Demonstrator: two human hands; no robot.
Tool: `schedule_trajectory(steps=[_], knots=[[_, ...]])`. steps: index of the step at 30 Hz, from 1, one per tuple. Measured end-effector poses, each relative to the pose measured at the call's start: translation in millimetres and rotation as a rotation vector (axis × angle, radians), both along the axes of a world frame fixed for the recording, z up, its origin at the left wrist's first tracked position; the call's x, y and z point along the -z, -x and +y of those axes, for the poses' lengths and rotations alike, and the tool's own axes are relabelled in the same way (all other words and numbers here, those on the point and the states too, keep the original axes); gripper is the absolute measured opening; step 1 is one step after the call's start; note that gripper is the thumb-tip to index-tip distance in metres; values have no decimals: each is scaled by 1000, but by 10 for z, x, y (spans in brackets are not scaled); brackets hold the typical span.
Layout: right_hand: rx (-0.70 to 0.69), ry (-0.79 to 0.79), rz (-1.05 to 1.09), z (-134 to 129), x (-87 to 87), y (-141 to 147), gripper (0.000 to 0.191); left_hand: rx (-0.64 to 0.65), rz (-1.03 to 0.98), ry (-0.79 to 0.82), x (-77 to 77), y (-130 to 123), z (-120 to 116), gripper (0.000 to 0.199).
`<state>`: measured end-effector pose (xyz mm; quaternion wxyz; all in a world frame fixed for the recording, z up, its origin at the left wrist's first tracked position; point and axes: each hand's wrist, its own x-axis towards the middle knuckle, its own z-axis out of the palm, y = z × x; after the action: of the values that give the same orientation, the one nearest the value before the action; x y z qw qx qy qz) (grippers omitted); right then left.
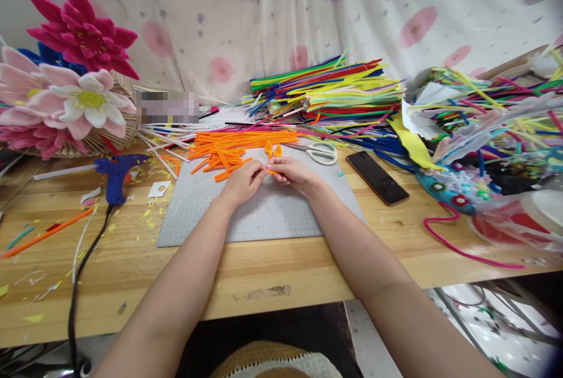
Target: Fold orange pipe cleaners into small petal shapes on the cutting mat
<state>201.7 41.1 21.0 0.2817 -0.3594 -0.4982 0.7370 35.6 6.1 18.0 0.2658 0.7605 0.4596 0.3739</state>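
Note:
Over the grey cutting mat [281, 220], my left hand [244, 181] and my right hand [291, 173] meet with their fingertips pinched together. Between them is a short orange pipe cleaner [272, 172], mostly covered by the fingers. Just beyond my right hand, two small folded orange pipe cleaner pieces [268, 147] lie on the mat. A pile of cut orange pipe cleaners [237, 145] spreads along the mat's far edge, close to my left hand. Scissors with pale handles [323, 154] rest at the back of the mat, right of the pile.
A blue glue gun [115, 179] with a black cord lies left on the wooden table [281, 272]. Fluffy flowers [90, 99] stand behind it. Coloured pipe cleaner bundles [325, 91] line the back. A phone [377, 177] sits right of the mat, before a cluttered heap [492, 120].

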Motion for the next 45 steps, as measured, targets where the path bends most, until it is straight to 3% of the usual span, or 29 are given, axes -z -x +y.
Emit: schedule_trajectory(steps=[6,12,31,35,41,45], knots=[[20,-16,-2,13,-1,-51,30,19,-25,-20,24,-78,-33,13],[18,-20,15,6,-17,-56,33,-7,-171,47,15,-163,-84,10],[-44,-44,21,5,8,-90,29,-24,-87,-36,-20,-272,-162,16],[-12,-65,54,13,32,-88,31,-74,-245,121,1,-310,-147,17],[165,-160,29,34,66,-37,36,-57,-726,666,-25,-285,-71,34],[223,-185,-15,3,41,14,35,-31,-822,781,-56,-254,-63,31]])
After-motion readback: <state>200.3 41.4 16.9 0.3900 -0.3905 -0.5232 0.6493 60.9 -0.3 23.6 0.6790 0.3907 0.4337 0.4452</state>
